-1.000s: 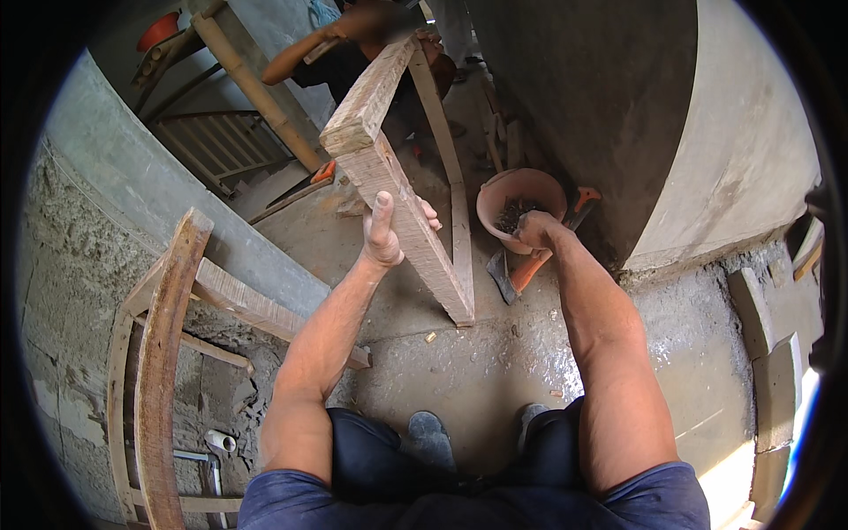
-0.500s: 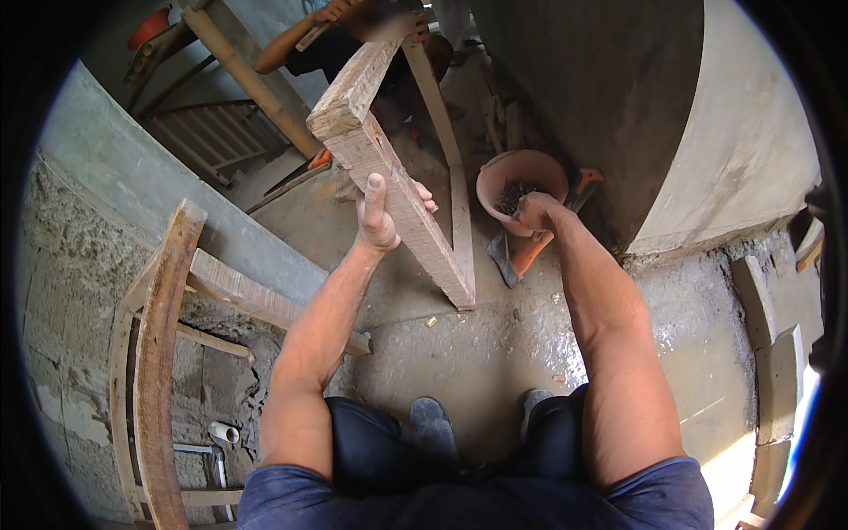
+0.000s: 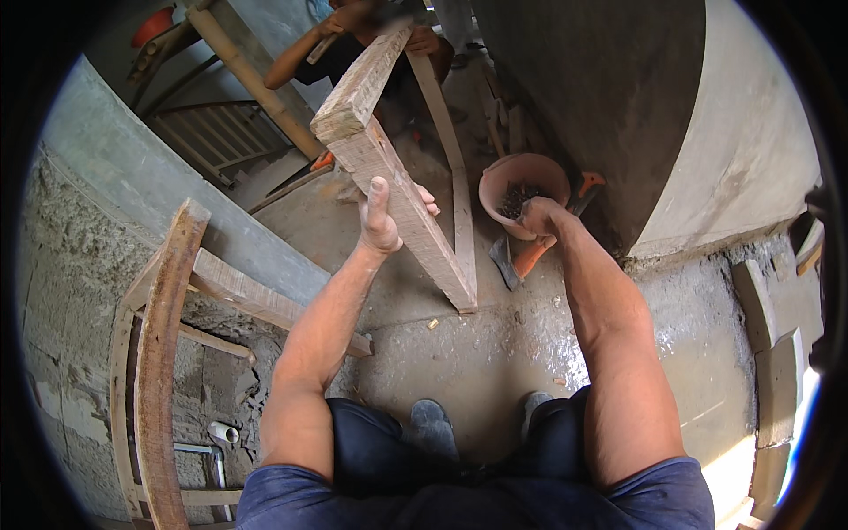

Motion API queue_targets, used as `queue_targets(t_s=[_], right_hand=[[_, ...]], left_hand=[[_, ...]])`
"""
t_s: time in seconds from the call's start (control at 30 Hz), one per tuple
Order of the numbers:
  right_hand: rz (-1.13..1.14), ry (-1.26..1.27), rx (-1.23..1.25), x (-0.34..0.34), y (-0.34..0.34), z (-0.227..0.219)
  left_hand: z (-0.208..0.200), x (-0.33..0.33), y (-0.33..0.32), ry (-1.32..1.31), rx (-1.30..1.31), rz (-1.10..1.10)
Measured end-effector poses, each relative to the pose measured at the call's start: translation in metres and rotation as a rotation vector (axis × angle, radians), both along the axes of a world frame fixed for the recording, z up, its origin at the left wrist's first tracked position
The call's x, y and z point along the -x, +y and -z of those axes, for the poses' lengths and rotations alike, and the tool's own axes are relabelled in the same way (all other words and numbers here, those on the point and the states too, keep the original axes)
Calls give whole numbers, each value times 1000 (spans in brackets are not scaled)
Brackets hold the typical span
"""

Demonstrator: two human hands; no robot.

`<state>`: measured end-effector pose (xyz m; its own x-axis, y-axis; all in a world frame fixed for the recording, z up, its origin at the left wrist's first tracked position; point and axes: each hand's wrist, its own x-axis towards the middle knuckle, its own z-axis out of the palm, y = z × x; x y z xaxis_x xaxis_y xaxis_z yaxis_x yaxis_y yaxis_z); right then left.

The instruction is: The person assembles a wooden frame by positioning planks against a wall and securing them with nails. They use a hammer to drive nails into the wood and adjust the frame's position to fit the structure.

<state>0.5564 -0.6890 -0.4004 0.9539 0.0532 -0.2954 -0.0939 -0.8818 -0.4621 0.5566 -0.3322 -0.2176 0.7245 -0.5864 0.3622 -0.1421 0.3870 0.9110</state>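
My left hand point(image 3: 382, 225) is wrapped round a rough wooden post point(image 3: 408, 208), thumb on the near face and fingertips showing at the far side. The post belongs to an angled timber frame, its lower end on the wet floor. My right hand point(image 3: 538, 216) reaches into a pink bucket point(image 3: 548, 172) holding small dark pieces that look like nails. Its fingers are curled together, tips hidden, so what they hold cannot be made out. Beside the bucket, partly hidden by my right hand and forearm, lies a hatchet point(image 3: 533, 257) with an orange and black handle.
Across from me, a person's hand point(image 3: 424, 40) is at the frame's far end; their other hand grips a wooden handle point(image 3: 323, 48). Another timber frame point(image 3: 159, 371) stands at left against a rough wall. A curved concrete wall point(image 3: 609, 106) rises at right, with blocks point(image 3: 779, 389) below.
The other person's upper body and hands have shifted slightly. My left hand keeps its hold on the post, and my right hand stays in the bucket with slight movement.
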Motion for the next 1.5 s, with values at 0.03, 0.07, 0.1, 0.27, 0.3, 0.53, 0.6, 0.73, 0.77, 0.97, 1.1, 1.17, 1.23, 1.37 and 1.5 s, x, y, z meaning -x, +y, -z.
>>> queue_targets(t_s=[0.03, 0.07, 0.1, 0.27, 0.3, 0.53, 0.6, 0.73, 0.77, 0.97, 1.1, 1.17, 1.23, 1.37, 1.5], right_hand=[[-24, -12, 4, -2, -2, 4], [-48, -24, 8, -5, -4, 9], [-51, -32, 2, -8, -6, 15], [-149, -64, 47, -23, -18, 43], [-156, -66, 50, -24, -20, 46], [-103, -37, 27, -7, -9, 19], [10, 23, 5, 2, -1, 0], [63, 7, -16, 11, 10, -20], [41, 9, -24, 11, 10, -20], [59, 9, -39, 5, 10, -13], [47, 17, -35, 8, 10, -16], [49, 17, -38, 7, 9, -15], [58, 13, -39, 2, 6, -7], [-87, -40, -4, -15, -3, 19], [-62, -39, -36, -22, -8, 33]], left_hand=[[0, 0, 0, -1, 4, 5], [0, 0, 0, -9, 0, -2], [0, -1, 0, -11, 6, 3], [0, 0, -1, -43, -2, -19], [-1, 0, -2, -38, 4, -10], [0, 0, -3, -43, 8, -2], [0, 0, -3, -44, 10, 4], [-1, 0, -2, -59, 0, 0], [-1, 0, -2, -67, -9, -13], [-2, 2, -3, -41, -11, 0], [-3, 2, -4, -49, -15, -8], [-3, 3, -4, -61, -26, -27], [-3, 2, -5, -52, -13, -13], [-3, 2, -4, -60, -13, -20], [-2, 2, -4, -51, -8, -6]])
